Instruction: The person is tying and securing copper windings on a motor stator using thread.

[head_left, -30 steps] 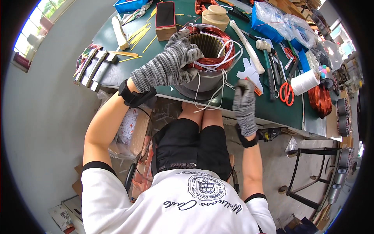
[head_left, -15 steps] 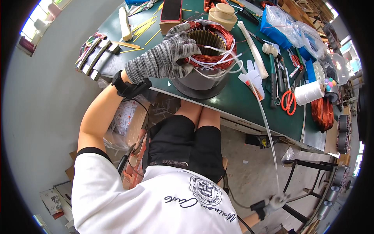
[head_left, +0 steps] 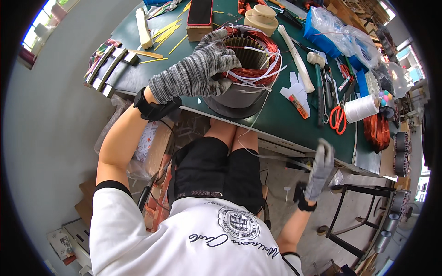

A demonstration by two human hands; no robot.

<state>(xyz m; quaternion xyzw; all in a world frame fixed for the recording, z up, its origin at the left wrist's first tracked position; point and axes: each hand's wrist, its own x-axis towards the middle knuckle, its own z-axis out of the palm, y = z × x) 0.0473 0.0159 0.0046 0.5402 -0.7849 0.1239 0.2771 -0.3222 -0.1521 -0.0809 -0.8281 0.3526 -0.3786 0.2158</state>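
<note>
A motor stator (head_left: 232, 94) with a dark grey body stands upright at the table's near edge. Red-brown copper windings (head_left: 258, 76) ring its top, with white cord laced around them. My left hand (head_left: 195, 69), in a grey knit glove, grips the left side of the winding, fingers over the rim. From the stator's right side a thin white cord (head_left: 240, 143) hangs slack below the table edge and runs to my right hand (head_left: 321, 168). That gloved hand is raised beside the table edge, slightly blurred, the cord seemingly caught at its thumb side.
Right of the stator lie white paper pieces (head_left: 294, 89), a mallet (head_left: 317, 69), orange-handled scissors (head_left: 338, 120), a white thread spool (head_left: 361, 108) and copper coils (head_left: 376, 132). A blue bin (head_left: 317, 30) stands behind. Metal bars (head_left: 108, 69) and yellow sticks (head_left: 166, 33) lie left. A black-framed stool (head_left: 357, 188) stands lower right.
My right hand has come up and inward from the lower right. The cord has gone from taut to slack, and its loops at the winding have drawn in. My left hand stays on the stator.
</note>
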